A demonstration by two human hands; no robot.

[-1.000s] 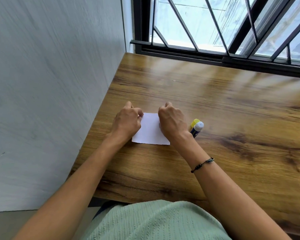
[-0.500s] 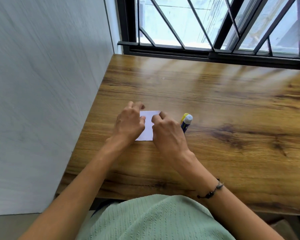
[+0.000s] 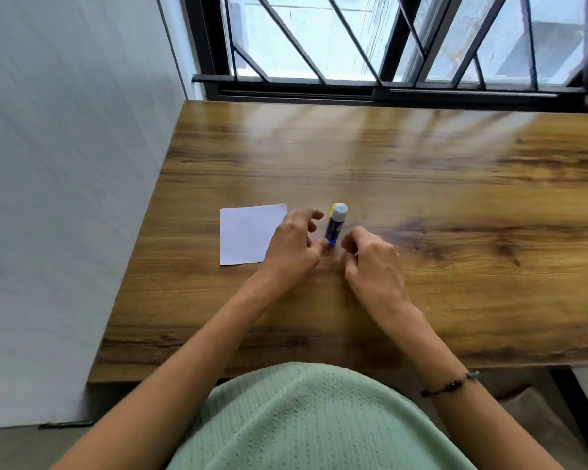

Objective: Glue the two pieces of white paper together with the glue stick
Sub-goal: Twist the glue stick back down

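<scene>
Both hands, left (image 3: 294,247) and right (image 3: 374,262), close loosely curled, empty fingers around the upright glue (image 3: 335,225) (paper (image 3: 248,234) lies just left), which a clumsy nudge could topple.

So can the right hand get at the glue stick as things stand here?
Probably yes. The right hand sits just beside the upright glue stick with bare table between them. The left hand crowds the stick's base from the other side, apparently touching it; the capped top stays free.
</scene>
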